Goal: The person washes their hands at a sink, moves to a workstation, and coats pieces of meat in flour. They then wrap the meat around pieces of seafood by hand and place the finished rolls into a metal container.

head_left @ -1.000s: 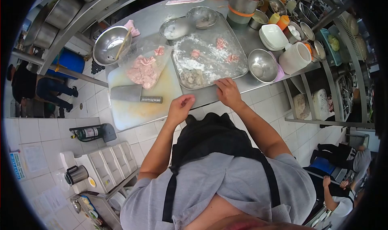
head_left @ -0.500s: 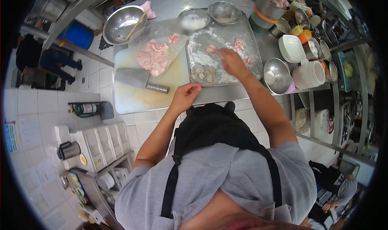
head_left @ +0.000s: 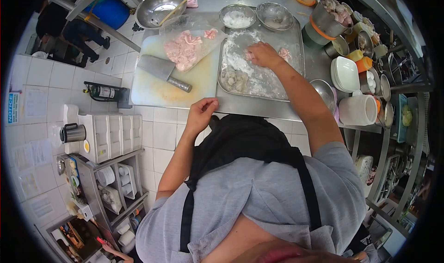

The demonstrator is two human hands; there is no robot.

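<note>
My right hand (head_left: 264,55) is over the metal tray (head_left: 277,95), its fingers closed on a small pink piece of raw meat (head_left: 249,55) against the white powder. Another piece of meat (head_left: 284,54) lies to its right, partly behind my wrist. A greyish clump of raw pieces (head_left: 234,80) rests in the tray's near left corner. My left hand (head_left: 202,114) hangs by the table's front edge, fingers curled, with nothing seen in it. Left of the tray, a plastic bag of raw meat (head_left: 185,50) lies on the cutting board (head_left: 148,94), near a cleaver (head_left: 159,68).
Behind the tray are a bowl of white powder (head_left: 237,19) and another metal bowl (head_left: 274,17). A large steel bowl (head_left: 157,11) with chopsticks stands back left. Stacked white dishes (head_left: 344,75), a white tub (head_left: 358,110) and a metal bowl (head_left: 323,92) crowd the right.
My right hand has closed over the piece of meat it was reaching toward. My left hand remains by the table edge, fingers curled. The camera view has shifted.
</note>
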